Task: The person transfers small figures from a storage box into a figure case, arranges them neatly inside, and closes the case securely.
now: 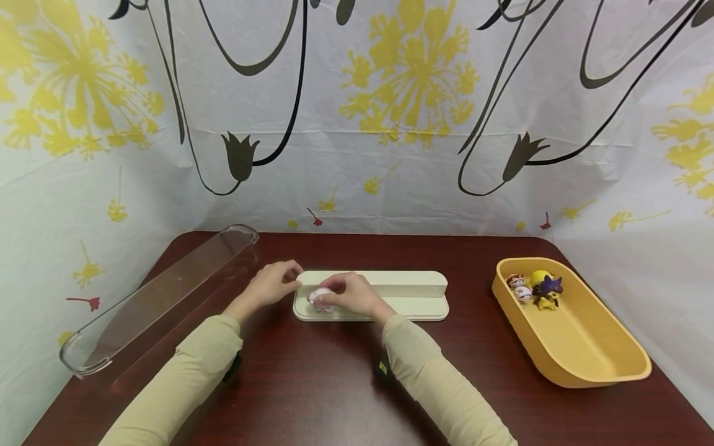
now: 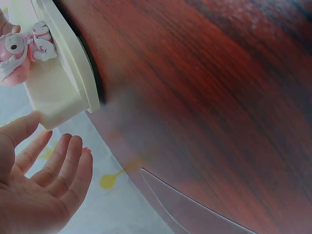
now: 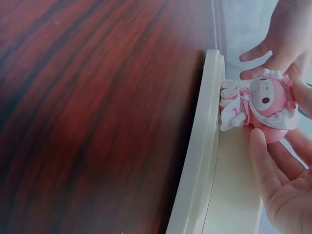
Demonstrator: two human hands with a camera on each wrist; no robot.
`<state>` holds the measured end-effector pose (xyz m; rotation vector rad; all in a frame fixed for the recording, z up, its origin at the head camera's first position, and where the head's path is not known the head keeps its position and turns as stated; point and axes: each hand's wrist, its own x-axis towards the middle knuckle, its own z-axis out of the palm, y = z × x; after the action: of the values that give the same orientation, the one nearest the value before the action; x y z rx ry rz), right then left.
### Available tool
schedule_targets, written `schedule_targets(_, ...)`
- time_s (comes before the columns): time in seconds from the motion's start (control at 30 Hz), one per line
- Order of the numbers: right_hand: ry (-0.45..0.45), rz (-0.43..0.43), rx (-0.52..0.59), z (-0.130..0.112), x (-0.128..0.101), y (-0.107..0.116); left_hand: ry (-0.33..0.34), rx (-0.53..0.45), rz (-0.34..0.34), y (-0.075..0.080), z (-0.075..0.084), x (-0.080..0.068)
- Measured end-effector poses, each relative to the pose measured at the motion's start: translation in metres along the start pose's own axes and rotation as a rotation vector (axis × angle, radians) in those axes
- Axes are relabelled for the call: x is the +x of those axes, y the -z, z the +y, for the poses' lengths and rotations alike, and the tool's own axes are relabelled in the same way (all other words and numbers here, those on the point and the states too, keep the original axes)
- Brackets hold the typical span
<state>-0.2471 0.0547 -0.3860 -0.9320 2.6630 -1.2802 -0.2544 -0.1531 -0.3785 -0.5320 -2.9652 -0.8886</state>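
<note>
A small pink and white figurine (image 1: 320, 300) (image 3: 263, 105) stands on the left end of a cream stepped stand (image 1: 401, 291) (image 3: 204, 161) in the middle of the table. My right hand (image 1: 329, 296) (image 3: 280, 141) grips the figurine, thumb on one side and fingers on the other. My left hand (image 1: 291, 279) (image 2: 48, 161) is beside the stand's left end (image 2: 58, 92), with its fingers relaxed and the thumb at the stand's corner. It holds nothing. The left wrist view shows the figurine (image 2: 19, 53) at the top left.
A long clear plastic cover (image 1: 162, 297) lies on the dark wooden table (image 1: 334, 384) to the left. A yellow tray (image 1: 580, 347) at the right holds several small figurines (image 1: 535, 288) in its far end. A flowered curtain closes off the back and sides.
</note>
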Motion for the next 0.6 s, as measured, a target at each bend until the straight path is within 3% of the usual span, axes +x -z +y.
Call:
schedule_targets(0.27, -0.006, 0.019, -0.115, -0.0052, -0.0012, 0.0015, 0.004, 0.001, -0.001, -0.0002, -0.0004, 0.0003)
schedule_targets(0.43, 0.034, 0.035, -0.188, -0.0090, -0.0017, 0.0026, 0.005, 0.005, -0.002, -0.0004, -0.0004, 0.0001)
schedule_targets(0.6, 0.024, 0.071, -0.183, -0.0086, -0.0019, 0.0002, 0.008, 0.006, -0.004, -0.0003, -0.0004, -0.0003)
